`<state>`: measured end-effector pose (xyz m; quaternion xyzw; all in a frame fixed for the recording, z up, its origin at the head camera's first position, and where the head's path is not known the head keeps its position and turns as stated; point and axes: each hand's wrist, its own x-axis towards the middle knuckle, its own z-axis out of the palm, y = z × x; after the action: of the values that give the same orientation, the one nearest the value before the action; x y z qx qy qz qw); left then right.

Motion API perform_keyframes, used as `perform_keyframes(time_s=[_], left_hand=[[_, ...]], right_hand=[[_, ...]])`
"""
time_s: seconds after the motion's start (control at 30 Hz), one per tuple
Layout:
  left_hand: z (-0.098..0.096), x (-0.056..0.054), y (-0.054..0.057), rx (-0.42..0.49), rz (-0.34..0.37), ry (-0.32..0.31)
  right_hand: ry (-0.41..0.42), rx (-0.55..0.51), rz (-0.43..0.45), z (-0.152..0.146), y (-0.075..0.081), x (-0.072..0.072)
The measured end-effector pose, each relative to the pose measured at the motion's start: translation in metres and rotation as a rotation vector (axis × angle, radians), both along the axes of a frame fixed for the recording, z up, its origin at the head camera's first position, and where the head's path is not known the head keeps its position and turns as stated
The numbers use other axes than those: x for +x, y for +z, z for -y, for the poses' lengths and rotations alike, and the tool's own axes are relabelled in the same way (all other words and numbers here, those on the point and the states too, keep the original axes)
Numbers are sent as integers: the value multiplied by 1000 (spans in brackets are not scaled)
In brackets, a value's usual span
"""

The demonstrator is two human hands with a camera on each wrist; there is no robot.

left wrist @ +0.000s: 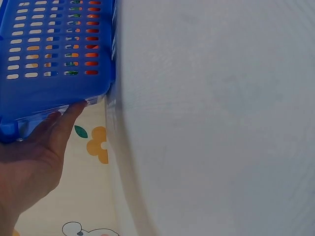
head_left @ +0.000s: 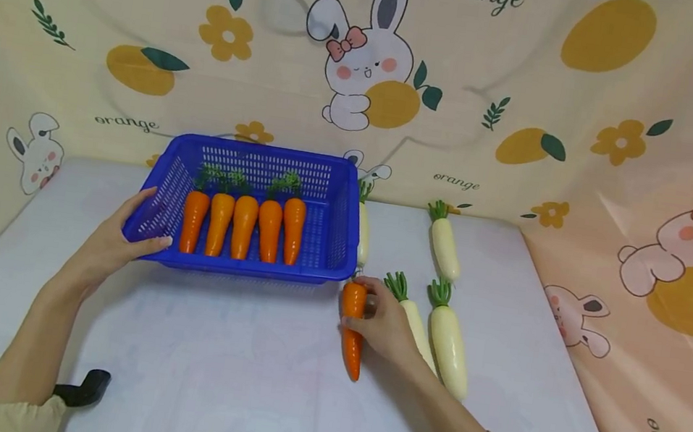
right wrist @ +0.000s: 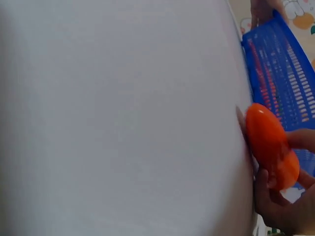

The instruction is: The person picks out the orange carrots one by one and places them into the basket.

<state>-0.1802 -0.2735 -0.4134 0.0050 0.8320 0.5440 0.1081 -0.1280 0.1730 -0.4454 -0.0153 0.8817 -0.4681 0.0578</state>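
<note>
A blue plastic basket (head_left: 260,270) with slotted walls stands at the back of the table. Inside it, several orange carrots (head_left: 243,228) with green tops lie in a row. The left hand (head_left: 108,243) grips the basket's left end, its thumb at the front corner; the left wrist view shows fingers against the basket's edge (left wrist: 54,88). By the basket's front right corner, the right hand (head_left: 390,324) holds another carrot (head_left: 354,301) between thumb and fingers, tip toward the front. In the right wrist view that carrot (right wrist: 266,130) is close to the white tabletop.
Several white radishes with green stems lie to the right, among them one radish (head_left: 449,346) beside the right forearm and one farther back (head_left: 445,249). Another radish (head_left: 363,236) is partly hidden behind the basket's right side. A patterned cloth (head_left: 505,62) hangs behind the white table (head_left: 201,372).
</note>
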Motion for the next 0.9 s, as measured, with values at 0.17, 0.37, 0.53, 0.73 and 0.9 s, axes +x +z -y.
perform_keyframes(time_s=[0.17, 0.37, 0.53, 0.73, 0.9], left_hand=[[-1, 0, 0, -7, 14, 1], [0, -1, 0, -14, 21, 5], [0, 0, 2, -24, 23, 2], [0, -2, 3, -42, 18, 1], [1, -2, 1, -39, 21, 7]], right_hand=[[-32, -32, 54, -4, 5, -1], [-52, -124, 54, -13, 22, -7], [-31, -247, 55, -22, 44, -21], [-20, -267, 11, -25, 70, -43], [6, -270, -21, -18, 87, -58]])
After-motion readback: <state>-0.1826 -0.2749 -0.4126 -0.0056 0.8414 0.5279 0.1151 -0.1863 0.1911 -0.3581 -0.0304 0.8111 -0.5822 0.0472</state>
